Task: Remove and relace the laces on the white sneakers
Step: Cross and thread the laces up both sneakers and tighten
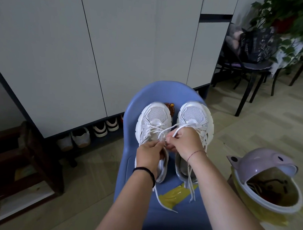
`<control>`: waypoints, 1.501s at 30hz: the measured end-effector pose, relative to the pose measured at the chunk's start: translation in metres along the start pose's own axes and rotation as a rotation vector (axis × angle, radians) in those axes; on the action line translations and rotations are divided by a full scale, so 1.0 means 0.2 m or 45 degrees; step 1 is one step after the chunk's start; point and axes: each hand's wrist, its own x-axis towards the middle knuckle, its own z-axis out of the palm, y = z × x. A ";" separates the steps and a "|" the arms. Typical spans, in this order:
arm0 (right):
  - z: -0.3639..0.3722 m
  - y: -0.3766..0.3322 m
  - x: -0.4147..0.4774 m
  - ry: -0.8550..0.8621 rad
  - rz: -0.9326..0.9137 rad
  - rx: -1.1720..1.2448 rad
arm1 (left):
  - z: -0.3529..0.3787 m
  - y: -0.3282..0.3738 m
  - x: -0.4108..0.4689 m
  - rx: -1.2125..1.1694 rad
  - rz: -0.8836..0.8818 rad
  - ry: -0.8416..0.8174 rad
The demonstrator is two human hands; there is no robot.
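Pair on the seat of the blue chair (131,117), toes away from me: left sneaker (154,115), right sneaker (194,114), side by side and nearly touching. My left hand (149,153) is curled, thumb and forefinger pinching a strand of the lace (177,127) over the left sneaker's tongue. My right hand (183,142) is curled too, nipping a loop of it just beside. Which shoe's eyelets that loop feeds, I cannot tell. The loose tails (190,182) trail over the heels onto the seat. The lace looks flat, soft and limp, so it should twist and slip unless held near the tip. The shoes look light, with a soft mesh upper; I'd steady one by its stiffer sole rim while pulling, or it may skid on the smooth plastic.
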 end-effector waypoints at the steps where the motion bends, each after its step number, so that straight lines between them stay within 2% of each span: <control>1: 0.00 0.00 0.00 -0.006 0.006 0.000 | 0.00 0.02 -0.02 -0.033 -0.029 -0.003; 8: 0.05 -0.01 0.01 0.024 0.025 -0.089 | -0.02 0.06 -0.05 -0.127 -0.065 -0.081; 16: 0.01 0.01 0.01 -0.025 0.095 0.212 | -0.03 0.08 -0.06 -0.187 -0.089 -0.083; 23: 0.03 0.01 -0.01 0.010 0.079 0.047 | -0.04 0.10 -0.07 -0.200 -0.104 -0.124; 28: 0.07 0.01 -0.01 0.037 0.065 0.025 | -0.05 0.10 -0.07 -0.194 -0.096 -0.123; 42: 0.07 0.01 -0.08 -0.082 0.076 0.323 | -0.07 0.07 -0.07 -0.024 -0.007 -0.063; 45: 0.08 0.02 -0.07 -0.052 0.028 0.205 | -0.07 0.06 -0.06 -0.004 -0.019 -0.015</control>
